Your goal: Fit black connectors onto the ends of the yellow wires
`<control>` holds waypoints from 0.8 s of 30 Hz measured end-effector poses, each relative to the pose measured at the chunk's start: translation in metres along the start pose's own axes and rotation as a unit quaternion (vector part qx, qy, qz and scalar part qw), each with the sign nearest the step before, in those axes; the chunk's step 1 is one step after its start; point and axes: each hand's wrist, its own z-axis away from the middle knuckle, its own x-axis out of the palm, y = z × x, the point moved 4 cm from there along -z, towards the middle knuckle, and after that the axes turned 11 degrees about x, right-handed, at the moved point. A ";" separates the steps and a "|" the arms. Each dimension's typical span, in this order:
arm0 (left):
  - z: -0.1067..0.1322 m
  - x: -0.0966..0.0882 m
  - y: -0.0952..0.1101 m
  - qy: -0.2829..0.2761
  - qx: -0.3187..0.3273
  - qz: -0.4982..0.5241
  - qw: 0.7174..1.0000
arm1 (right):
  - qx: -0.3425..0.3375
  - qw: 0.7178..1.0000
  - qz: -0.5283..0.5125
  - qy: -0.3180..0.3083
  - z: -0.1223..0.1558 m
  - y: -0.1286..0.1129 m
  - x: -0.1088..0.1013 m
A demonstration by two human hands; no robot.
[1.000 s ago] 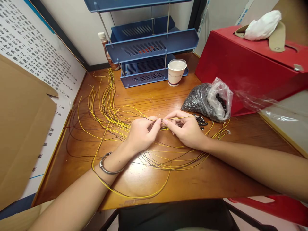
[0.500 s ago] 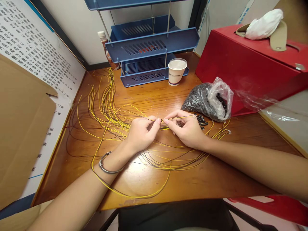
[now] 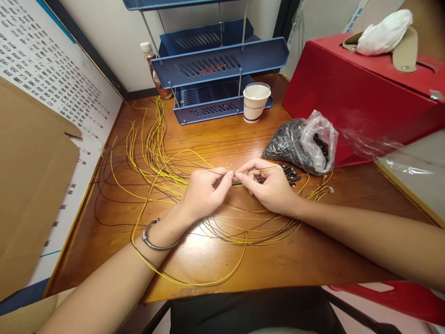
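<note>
My left hand [image 3: 207, 191] and my right hand [image 3: 270, 189] meet fingertip to fingertip above the middle of the table. Thumb and forefinger of the left are pinched on a small dark piece, mostly hidden by the fingers. My right hand is closed in a pinch on a thin wire, whose yellow and dark strands run back over its knuckles. Under and around both hands spread many loose yellow and dark wires [image 3: 158, 139]. Several black parts [image 3: 291, 172] lie just beyond the right hand.
A clear plastic bag [image 3: 295, 144] full of small black parts rests behind my right hand. Farther back stand a paper cup [image 3: 256, 104], a blue tiered tray rack [image 3: 219, 65] and a bottle [image 3: 159, 76]. A red box [image 3: 340, 93] is at right, cardboard [image 3: 31, 185] at left.
My fingertips have closed in slightly on each other, and less of the small dark piece shows. The wires on the table lie as before.
</note>
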 end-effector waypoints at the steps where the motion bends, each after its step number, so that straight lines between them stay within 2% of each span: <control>1: 0.000 0.000 0.000 0.001 -0.002 -0.003 1.000 | -0.001 1.000 0.001 0.001 0.000 0.000 0.000; 9: 0.000 -0.001 0.000 0.011 -0.007 -0.025 1.000 | 0.001 1.000 -0.013 0.020 0.002 -0.003 -0.002; 24: 0.000 0.002 -0.001 -0.025 -0.006 0.009 1.000 | 0.020 1.000 0.006 -0.001 0.000 0.000 -0.001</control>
